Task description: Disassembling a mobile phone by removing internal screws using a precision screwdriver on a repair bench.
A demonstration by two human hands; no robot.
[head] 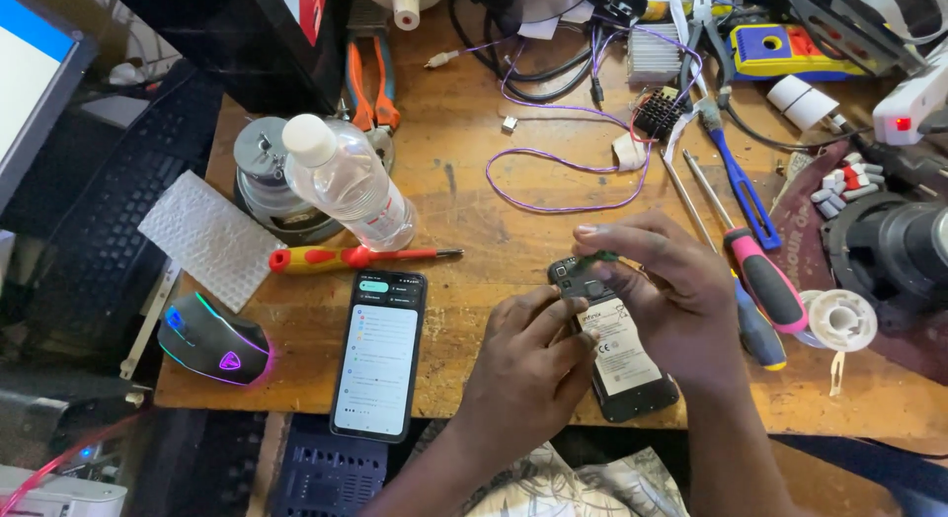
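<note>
Clearly, both hands work on the opened black phone (620,349), which lies back-up on the wooden table (464,171) near its front edge. The left hand (528,364) rests on it with fingers curled, the tips pressing its side and its white label. The right hand (671,290) pinches a small green part (597,257) at the top end between thumb and forefinger, the other fingers loosely bent.

I think the small part can slip from the pinch and get lost among the tools, or the phone can slide toward the edge if the left hand presses unevenly.

The white rectangular label with dark print covers the phone's inner back. The clear plastic bottle (348,179), lying tilted on a metal tin, has a pale band with a red mark. A second phone (378,354) lies lit beside it.
</note>
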